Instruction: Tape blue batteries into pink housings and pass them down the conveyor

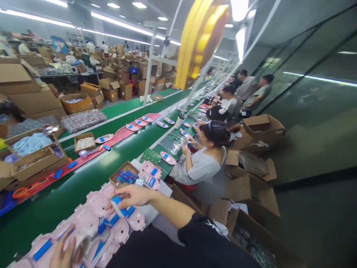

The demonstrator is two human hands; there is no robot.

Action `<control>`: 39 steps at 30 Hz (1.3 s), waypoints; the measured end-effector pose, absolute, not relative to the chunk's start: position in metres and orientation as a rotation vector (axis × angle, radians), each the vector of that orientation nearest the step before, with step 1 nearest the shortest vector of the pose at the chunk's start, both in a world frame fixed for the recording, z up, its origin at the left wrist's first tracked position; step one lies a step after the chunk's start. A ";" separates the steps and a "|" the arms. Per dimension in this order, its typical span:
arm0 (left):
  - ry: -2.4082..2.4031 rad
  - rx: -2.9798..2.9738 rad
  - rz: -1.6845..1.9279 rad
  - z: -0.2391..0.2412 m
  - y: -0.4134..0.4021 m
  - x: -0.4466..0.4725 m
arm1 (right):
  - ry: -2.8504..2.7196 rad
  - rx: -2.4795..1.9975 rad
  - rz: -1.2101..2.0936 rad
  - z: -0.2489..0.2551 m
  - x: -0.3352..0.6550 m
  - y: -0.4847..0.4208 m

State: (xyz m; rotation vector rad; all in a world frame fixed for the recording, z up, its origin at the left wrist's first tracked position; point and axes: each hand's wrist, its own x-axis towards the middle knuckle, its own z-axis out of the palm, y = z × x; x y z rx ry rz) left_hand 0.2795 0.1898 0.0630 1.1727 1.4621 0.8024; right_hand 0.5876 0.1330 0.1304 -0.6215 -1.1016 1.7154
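My right hand (pixel 131 196) reaches out over a row of pink plastic shells (pixel 96 203) and pinches a small blue and white part (pixel 116 204), a blue battery with a white strip. My left hand (pixel 63 251) sits at the bottom edge, its fingers resting on a pink shell (pixel 85 243) with a blue battery (pixel 42 250) lying close by. More pink shells (pixel 150 174) with blue batteries lie just beyond my right hand, next to a small cardboard tray of blue parts (pixel 124 176).
A long green conveyor belt (pixel 92 169) runs away from me, carrying pink shells (pixel 141 122). Several seated people (pixel 205 156) work along its right side. Cardboard boxes (pixel 263 126) stand right and left. A yellow object (pixel 200 39) hangs overhead. Green circuit boards (pixel 150 155) lie ahead.
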 end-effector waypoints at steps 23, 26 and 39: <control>0.776 2.041 0.437 0.056 0.183 0.352 | -0.779 -0.625 1.608 0.118 0.635 0.077; 0.784 2.035 0.499 0.066 0.183 0.345 | -0.774 -0.608 1.631 0.114 0.638 0.071; 0.735 2.252 0.646 0.091 0.163 0.348 | -0.957 -0.656 1.845 0.094 0.602 0.076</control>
